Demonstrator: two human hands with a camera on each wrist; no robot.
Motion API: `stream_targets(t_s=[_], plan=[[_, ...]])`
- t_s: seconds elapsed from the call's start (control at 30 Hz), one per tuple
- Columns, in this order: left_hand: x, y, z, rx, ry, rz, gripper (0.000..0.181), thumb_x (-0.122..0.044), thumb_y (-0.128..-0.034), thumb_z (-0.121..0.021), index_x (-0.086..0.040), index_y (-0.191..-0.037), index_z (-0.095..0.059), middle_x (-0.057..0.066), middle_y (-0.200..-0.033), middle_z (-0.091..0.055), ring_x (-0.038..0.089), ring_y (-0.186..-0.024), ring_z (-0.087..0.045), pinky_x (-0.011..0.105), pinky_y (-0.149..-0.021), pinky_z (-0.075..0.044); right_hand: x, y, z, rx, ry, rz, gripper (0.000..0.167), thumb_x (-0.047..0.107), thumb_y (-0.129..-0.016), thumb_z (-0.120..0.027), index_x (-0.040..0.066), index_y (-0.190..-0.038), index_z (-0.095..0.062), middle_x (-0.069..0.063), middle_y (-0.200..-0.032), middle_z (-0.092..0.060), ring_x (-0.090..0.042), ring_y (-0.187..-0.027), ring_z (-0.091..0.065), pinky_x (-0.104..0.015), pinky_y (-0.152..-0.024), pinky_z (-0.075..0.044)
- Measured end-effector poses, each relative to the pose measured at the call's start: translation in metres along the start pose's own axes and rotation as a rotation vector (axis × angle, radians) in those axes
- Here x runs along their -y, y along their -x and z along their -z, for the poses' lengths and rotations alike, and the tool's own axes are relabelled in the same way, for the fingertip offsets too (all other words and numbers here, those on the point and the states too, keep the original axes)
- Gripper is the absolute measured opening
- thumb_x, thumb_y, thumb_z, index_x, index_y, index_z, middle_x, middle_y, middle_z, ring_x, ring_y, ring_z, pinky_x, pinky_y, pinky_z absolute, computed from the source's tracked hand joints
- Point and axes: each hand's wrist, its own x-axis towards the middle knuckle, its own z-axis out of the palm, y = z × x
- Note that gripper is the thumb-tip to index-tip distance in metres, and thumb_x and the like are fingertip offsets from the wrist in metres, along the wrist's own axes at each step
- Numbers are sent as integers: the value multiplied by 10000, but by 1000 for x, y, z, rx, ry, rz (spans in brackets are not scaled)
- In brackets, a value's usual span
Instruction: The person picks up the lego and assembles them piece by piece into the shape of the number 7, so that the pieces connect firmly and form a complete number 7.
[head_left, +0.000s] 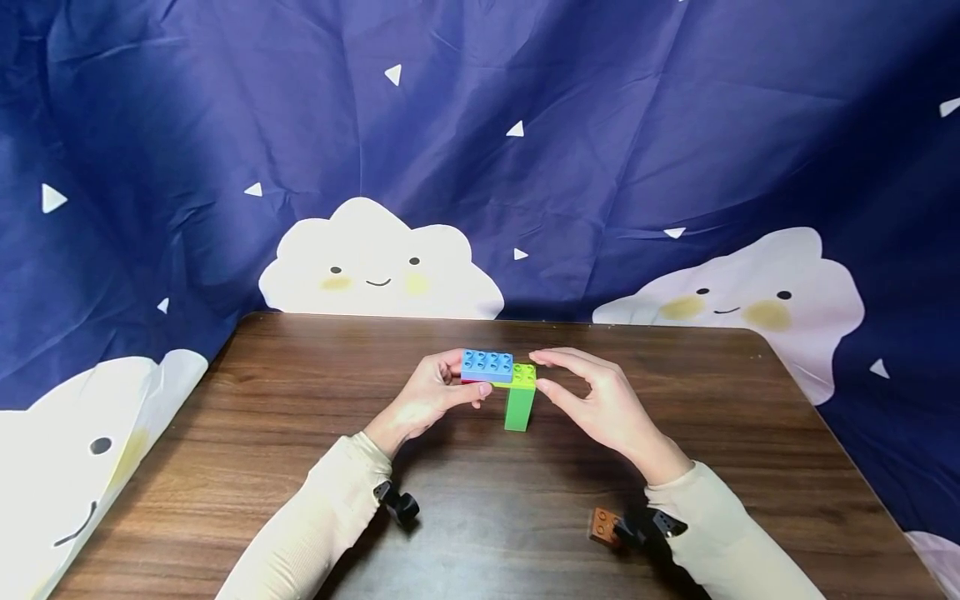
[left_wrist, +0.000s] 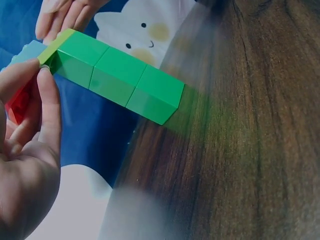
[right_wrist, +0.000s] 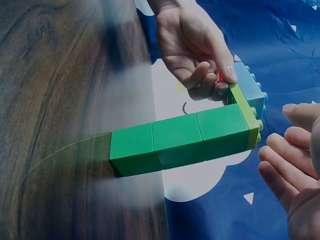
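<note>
A column of three green toy bricks [head_left: 519, 410] stands upright on the wooden table. Across its top lies a thin lime-green plate [right_wrist: 244, 110] that juts out to the left. A blue brick [head_left: 487, 365] with studs sits on that jutting part. Below it, a red brick [left_wrist: 20, 104] shows partly behind the fingers. My left hand [head_left: 435, 390] pinches this overhanging end between thumb and fingers. On the other side, my right hand [head_left: 600, 400] holds nothing; its fingers are spread and slightly bent beside the lime plate, apart from it in the right wrist view.
An orange-brown brick [head_left: 602, 527] lies on the table [head_left: 480, 533] near my right wrist, partly covered by the black wrist camera [head_left: 648, 527]. A dark blue cloth [head_left: 525, 183] with white clouds and triangles hangs behind the table's far edge.
</note>
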Motion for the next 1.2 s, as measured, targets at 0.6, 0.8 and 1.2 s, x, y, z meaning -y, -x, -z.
stream_targets(t_s=[0.6,0.8,1.2], plan=[[3,3,3,17,4,-17,407,105,-942,-718,142,-1335,-619,-13,-1029,-809,111,-780,-688,233,-720,-616,-11,30,9,-39,-20,11,350,-19,-923,-812,91,-1254,-785,-60,-1206,-807,-211,-1125,-758,-82,-1041,-490],[3,3,3,20,-13,-20,381,92,-947,-725,138,-1311,-623,-41,-949,-783,94,-796,-688,237,-721,-608,-13,42,12,-38,-21,-8,357,-38,-912,-814,69,-1251,-780,-71,-1198,-810,-144,-1126,-757,-86,-1031,-502],[1,2,4,22,-65,-25,348,61,-952,-732,121,-1283,-644,-72,-897,-775,128,-772,-691,240,-685,-574,-18,65,21,-30,8,-20,363,-64,-889,-819,72,-1224,-789,-63,-1153,-815,-103,-1070,-757,-113,-979,-539]])
